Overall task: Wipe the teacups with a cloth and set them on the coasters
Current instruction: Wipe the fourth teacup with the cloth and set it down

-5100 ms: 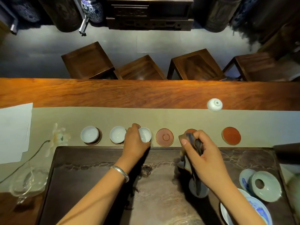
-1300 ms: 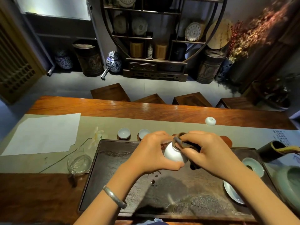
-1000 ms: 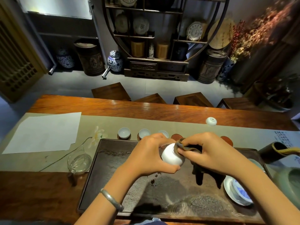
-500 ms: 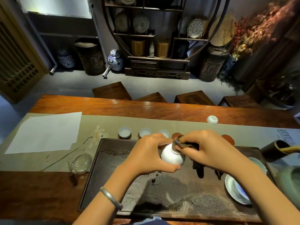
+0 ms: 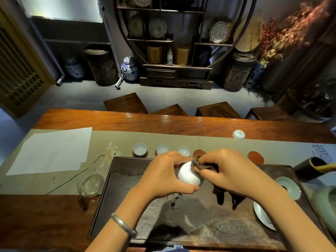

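You are cradling the white teacup (image 5: 189, 174) in your left hand (image 5: 163, 174) above the dark tray (image 5: 200, 224), while your right hand (image 5: 227, 171) is pinching the cloth (image 5: 200, 165) at its rim. Keep rotating the cup gently against the cloth before the empty coaster (image 5: 199, 153).

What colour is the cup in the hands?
White, seen in the head view: the cup.
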